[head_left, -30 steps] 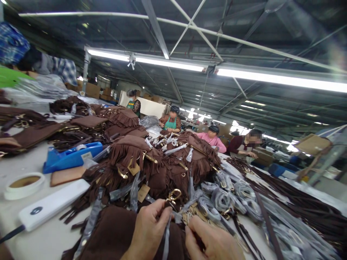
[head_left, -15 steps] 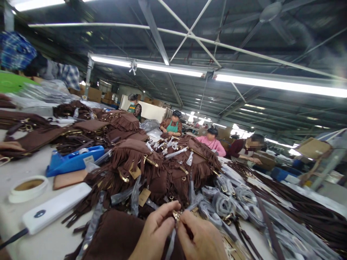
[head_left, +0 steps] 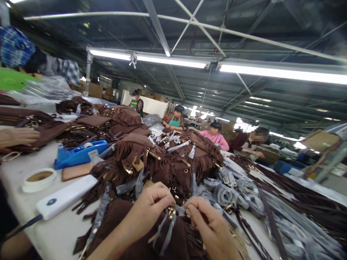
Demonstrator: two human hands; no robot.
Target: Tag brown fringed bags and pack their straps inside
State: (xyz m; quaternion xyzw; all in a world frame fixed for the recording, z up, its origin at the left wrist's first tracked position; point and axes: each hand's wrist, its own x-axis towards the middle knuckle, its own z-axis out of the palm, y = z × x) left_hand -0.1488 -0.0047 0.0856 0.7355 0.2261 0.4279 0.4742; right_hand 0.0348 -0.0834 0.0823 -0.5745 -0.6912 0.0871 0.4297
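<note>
A brown bag lies at the near edge of the table. Above it, my left hand has its fingers pinched at a gold metal clasp, from which a plastic-wrapped strip hangs. To the right, my right hand is closed, thumb against fingers, at a bit of clear plastic and something small that I cannot make out. Fringed brown bags with gold zips are piled just beyond both hands.
At left are a blue tape dispenser, a tape roll and a white device. Another person's hand rests by bags at far left. Wrapped straps lie at right. Several people sit or stand beyond.
My hands have moved apart, the left one leftward and up. The clasp and wrapped strip now show below my left hand. The other person's hand reaches further in from the left.
</note>
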